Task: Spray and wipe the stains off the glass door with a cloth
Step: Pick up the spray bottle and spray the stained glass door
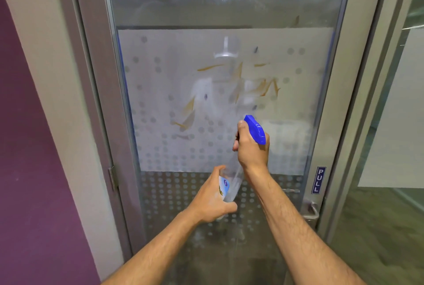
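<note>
Both hands on one spray bottle (pixel 231 183), held up in front of the glass door (pixel 220 9), tilted with the blue spray head (pixel 255 129) at top pointing toward the glass. Right hand (pixel 251 149) grips the neck just under the blue head, fingers curled round the front, thumb up along the near side; whether a finger sits on the trigger can't be told, it's hidden behind the hand. Left hand (pixel 212 197) holds the clear lower body of the bottle, thumb and fingers wrapped round it, covering part of the label (pixel 224 187). Door has a frosted band (pixel 160 55) with grey dots across the middle. Orange-brown streak stains (pixel 267 87) scattered on that band, mostly above and left of the spray head, a few small dark spots among them. Nozzle is near the glass but not touching. Metal frame (pixel 96 78) runs down the left, a blue PULL sign (pixel 318 180) on the right edge, a metal door handle (pixel 311 212) just below it. Purple wall (pixel 34 170) at far left. No cloth visible.
</note>
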The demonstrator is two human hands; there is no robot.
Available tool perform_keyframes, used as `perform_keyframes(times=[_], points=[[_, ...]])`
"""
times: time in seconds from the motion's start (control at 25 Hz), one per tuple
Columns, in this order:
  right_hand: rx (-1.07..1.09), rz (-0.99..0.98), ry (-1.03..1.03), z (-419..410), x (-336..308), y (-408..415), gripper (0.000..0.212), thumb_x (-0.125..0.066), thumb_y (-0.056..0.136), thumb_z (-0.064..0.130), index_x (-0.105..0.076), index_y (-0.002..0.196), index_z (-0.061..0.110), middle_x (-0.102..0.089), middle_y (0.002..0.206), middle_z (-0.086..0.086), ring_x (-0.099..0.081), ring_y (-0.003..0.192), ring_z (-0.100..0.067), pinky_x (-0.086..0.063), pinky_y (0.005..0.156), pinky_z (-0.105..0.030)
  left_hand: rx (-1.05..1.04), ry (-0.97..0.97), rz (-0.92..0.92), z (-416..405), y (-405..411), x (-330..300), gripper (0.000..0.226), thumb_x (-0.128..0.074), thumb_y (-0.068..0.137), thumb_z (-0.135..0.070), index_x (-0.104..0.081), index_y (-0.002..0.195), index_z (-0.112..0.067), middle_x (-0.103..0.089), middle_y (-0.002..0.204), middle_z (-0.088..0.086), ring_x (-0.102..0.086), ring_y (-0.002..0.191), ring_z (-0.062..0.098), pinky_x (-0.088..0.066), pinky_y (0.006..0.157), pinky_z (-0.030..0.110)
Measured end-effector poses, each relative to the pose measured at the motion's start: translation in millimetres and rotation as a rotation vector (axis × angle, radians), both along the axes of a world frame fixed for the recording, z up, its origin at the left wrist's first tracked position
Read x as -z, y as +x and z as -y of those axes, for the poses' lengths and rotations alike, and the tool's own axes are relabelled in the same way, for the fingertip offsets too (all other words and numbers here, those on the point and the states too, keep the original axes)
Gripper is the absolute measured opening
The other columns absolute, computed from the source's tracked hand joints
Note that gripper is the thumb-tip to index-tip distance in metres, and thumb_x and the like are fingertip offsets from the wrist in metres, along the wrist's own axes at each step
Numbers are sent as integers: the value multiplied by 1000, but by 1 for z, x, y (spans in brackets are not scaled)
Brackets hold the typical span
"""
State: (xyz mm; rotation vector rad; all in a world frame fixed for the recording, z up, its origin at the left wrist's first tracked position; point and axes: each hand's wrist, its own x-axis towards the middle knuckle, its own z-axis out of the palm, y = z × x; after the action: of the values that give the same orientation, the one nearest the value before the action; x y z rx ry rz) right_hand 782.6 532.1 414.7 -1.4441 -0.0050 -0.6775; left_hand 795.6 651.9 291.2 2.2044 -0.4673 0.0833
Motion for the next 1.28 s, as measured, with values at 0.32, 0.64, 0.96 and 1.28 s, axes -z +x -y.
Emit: perform_keyframes(times=[0.32, 0.64, 0.96, 1.28], points=[[-87, 6, -33, -31, 19, 13, 36, -56, 96, 36, -65, 65, 21, -73, 75, -13, -62, 71, -28, -53, 71, -46, 3, 10, -20, -40, 12, 13, 95, -79, 66, -28, -27, 146, -31, -55, 122, -9, -64, 98, 13, -51, 68, 13], [13, 23, -27, -25, 25, 8, 40, -56, 99, 26, -57, 69, -1, -58, 58, -13, -58, 58, -27, -52, 65, -42, 48, 6, -23, -30, 14, 18, 85, -79, 65, -28, -33, 135, -40, -56, 120, -16, -63, 103, 8, -53, 77, 18], [139, 34, 106, 32, 19, -3, 37, -59, 98, 27, -67, 72, 2, -71, 65, -6, -64, 65, -11, -53, 68, -31, 151, 22, -10, 25, 14, 6, 95, -78, 61, -32, -31, 144, -38, -53, 131, -13, -61, 114, 13, -59, 93, 31], [255, 84, 116, 86, 17, -19, 41, -56, 96, 31, -56, 57, 17, -55, 58, -15, -51, 56, -14, -43, 61, -30, 216, 54, 31, 79, 9, -5, 94, -76, 61, -32, -31, 143, -40, -51, 134, -12, -59, 118, 13, -57, 97, 35]])
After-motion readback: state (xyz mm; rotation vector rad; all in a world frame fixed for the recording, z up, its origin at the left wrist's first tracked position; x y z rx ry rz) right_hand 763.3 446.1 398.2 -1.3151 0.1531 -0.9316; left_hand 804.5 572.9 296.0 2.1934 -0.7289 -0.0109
